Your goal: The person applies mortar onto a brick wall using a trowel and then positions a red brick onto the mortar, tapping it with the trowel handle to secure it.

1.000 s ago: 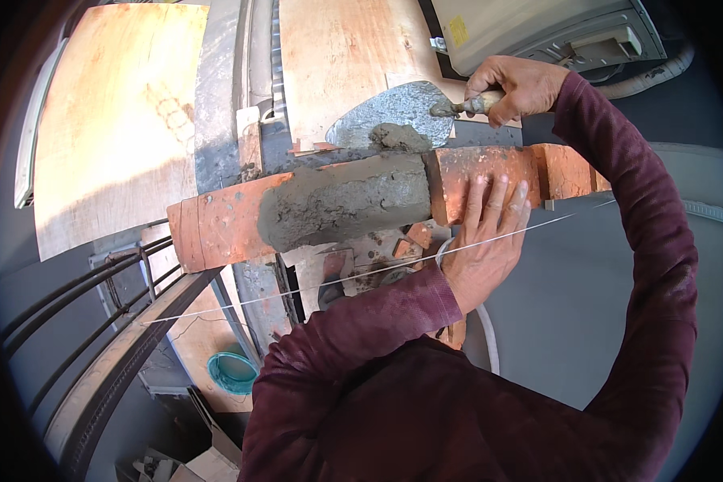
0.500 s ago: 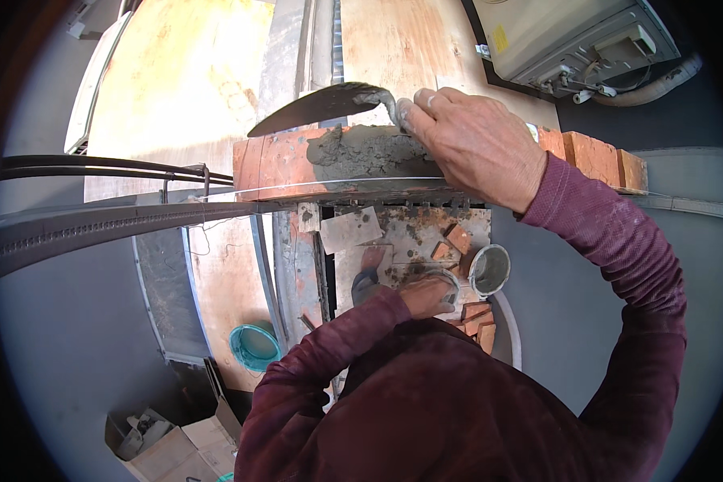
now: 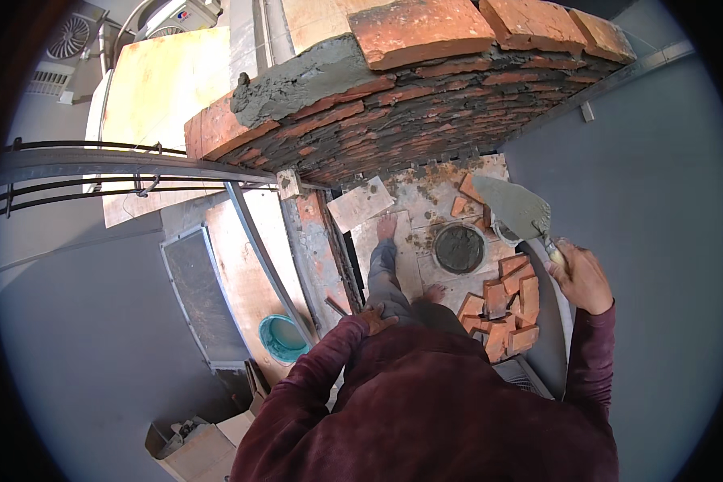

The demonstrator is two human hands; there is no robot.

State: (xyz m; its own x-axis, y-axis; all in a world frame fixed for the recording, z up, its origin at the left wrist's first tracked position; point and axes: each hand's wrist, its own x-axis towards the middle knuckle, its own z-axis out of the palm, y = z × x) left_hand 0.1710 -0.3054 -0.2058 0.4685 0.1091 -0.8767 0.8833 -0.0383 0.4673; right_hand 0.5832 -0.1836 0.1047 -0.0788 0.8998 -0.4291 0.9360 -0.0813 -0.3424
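My right hand (image 3: 584, 277) grips the handle of a trowel (image 3: 516, 207), held out to the right with wet grey mortar smeared on its blade. My left hand (image 3: 377, 318) lies on my thigh, fingers spread and holding nothing. Ahead of me rises a brick wall (image 3: 434, 100). A thick bed of mortar (image 3: 309, 79) covers the left part of its top, up against a laid brick (image 3: 422, 32). On the floor stands a bucket of mortar (image 3: 459, 248). Another bucket (image 3: 504, 233) is partly hidden behind the trowel.
Several loose bricks (image 3: 502, 305) are heaped on the floor to the right, near my bare feet. A teal bucket (image 3: 283, 337) stands at the left beside a metal bar (image 3: 265, 253). Black cables and a rail (image 3: 128, 159) run in from the left. An open cardboard box (image 3: 197, 450) sits lower left.
The view has shifted back. My right hand has carried the trowel from above the wall top down to the right. My left hand has left the bucket area and rests on my thigh.
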